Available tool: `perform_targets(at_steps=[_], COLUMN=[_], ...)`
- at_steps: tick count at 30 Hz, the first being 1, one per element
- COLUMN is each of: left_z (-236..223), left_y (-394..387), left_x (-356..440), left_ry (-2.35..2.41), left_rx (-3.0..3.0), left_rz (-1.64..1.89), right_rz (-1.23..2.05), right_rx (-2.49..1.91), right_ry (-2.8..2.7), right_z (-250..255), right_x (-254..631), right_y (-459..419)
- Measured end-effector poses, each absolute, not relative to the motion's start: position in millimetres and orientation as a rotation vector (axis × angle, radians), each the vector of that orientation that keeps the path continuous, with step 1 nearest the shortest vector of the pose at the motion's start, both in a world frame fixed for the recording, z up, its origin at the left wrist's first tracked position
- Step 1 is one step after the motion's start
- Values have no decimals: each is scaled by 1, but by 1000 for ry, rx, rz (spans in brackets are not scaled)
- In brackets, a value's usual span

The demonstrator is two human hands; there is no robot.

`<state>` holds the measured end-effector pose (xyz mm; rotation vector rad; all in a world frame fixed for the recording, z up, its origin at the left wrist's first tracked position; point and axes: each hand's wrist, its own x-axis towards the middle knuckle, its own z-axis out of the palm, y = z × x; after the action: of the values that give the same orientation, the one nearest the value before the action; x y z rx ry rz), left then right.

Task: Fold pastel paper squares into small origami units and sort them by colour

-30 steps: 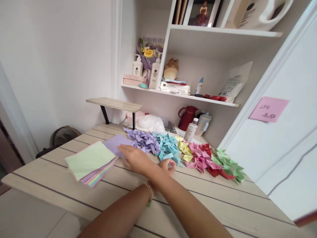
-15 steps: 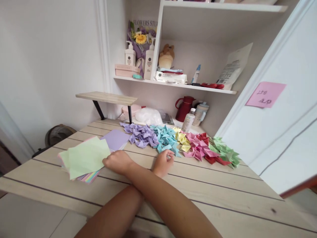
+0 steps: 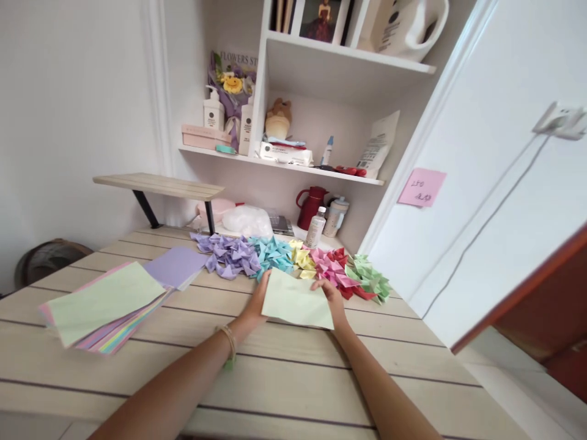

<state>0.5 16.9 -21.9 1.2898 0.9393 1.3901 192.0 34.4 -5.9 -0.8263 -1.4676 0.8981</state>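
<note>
You grasp a pale green paper sheet at both side edges, your left hand at its 9 o'clock and your right hand at its 3 o'clock. Right fingertips curl over the far edge; most left fingers are hidden behind the paper. The sheet is in front of you, at the middle of the table; you can't tell whether its near edge touches the wood.

From that sheet, the fanned paper stack lies at 9 o'clock, its lower layers showing only as coloured edges. Just beyond, towards 10 o'clock, a purple sheet covers part of a whitish one. Folded paper pieces crowd together: purple ones at 10, blue ones at 11, partly blocked by your left hand, yellow ones at 12, pink ones at 2, green ones towards 3. Individual pieces overlap too much to count.

Beyond, the clear bottle partly hides a mug. At 2 o'clock, the pink note's second line is illegible. Your forearms are cut off below.
</note>
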Motion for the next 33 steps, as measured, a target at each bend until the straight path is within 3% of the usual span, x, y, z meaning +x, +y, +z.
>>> perform_targets(at_steps=[6,13,21,33], left_z=[-14,-11,-6,-9], left_y=[19,20,18,19], left_x=[-2,-4,-7,0], left_ry=[754,994,971,1050], left_rx=[1264,1238,1055,1117], left_rz=[1393,1468,1433,1487], right_rz=[1076,783,945,1077], right_rx=[-794,-793,-833,-1019], right_ry=[-1179,-1564,-1630,-1186], right_z=[-19,-10,-4,-11], right_x=[207,194,177,182], right_y=[37,27,17,28])
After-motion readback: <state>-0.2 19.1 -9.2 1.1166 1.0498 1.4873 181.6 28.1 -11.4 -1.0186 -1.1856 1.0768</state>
